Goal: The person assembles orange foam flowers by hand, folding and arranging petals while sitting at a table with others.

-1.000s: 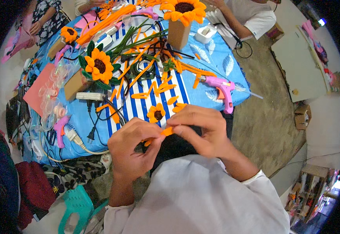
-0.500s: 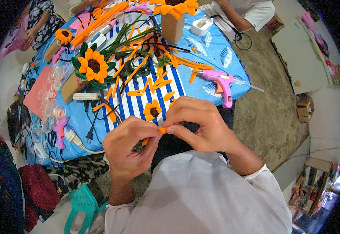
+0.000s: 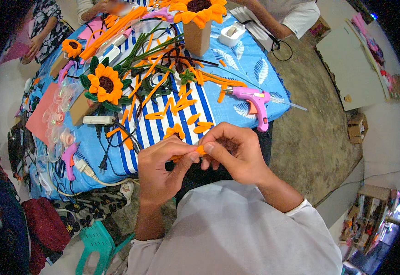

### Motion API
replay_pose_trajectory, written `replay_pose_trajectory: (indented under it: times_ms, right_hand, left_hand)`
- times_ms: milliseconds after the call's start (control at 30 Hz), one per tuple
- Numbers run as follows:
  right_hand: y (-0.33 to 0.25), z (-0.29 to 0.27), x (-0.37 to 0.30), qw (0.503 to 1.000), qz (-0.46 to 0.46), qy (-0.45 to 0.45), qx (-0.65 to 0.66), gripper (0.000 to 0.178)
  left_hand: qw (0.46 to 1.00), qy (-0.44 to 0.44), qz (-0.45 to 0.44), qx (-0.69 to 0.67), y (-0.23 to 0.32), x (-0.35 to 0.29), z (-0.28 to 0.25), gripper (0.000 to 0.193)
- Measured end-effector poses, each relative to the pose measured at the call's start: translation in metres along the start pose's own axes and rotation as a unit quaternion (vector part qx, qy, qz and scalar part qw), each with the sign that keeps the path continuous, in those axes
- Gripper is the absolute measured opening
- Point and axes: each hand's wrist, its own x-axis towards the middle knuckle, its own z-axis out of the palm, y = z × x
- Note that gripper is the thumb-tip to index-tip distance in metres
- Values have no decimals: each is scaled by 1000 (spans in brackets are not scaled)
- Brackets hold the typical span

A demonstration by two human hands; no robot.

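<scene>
Close to my body, at the table's near edge, both hands meet on a small orange fuzzy pipe-cleaner piece [image 3: 200, 150]. My left hand [image 3: 164, 170] pinches one end between thumb and fingers. The thumb and forefinger of my right hand [image 3: 240, 156] grip the other end, its remaining fingers curled. Most of the piece is covered by fingertips. Just beyond them lies a small orange flower [image 3: 175, 130] with a brown centre, its lower part hidden by my left hand. Looped orange petals [image 3: 203, 127] rest beside it on the striped cloth.
A pink-purple glue gun [image 3: 259, 106] lies right, another glue gun [image 3: 69, 160] left. A leafy sunflower [image 3: 105, 85], a power strip [image 3: 99, 120], cables and green stems [image 3: 140, 54] crowd the table [image 3: 273, 87]. Beyond stands a potted sunflower [image 3: 197, 39]. Other people sit around.
My left hand has shifted right, and my right hand's fingers have curled in more. The small flower is now partly covered. The whole view has shifted slightly.
</scene>
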Motion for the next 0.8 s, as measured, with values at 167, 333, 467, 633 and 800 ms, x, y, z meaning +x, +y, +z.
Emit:
replay_pose_trajectory:
  times_ms: [167,333,467,633,800]
  right_hand:
    - [-3,3,-10,987,92,-5,133,12]
    - [3,8,-12,992,39,32,117,10]
    - [-5,7,-7,999,7,5,54,8]
    - [-11,-2,-1,996,-46,-30,63,9]
    - [-25,-15,-18,996,-67,-52,16,5]
  left_hand:
    - [1000,-15,-5,23,3,2,1,8]
    - [997,-47,-53,37,14,5,-3,5]
    - [993,-47,-25,103,27,10,-13,4]
    - [991,-21,39,130,37,19,-5,5]
    - [987,-47,80,129,50,17,2,6]
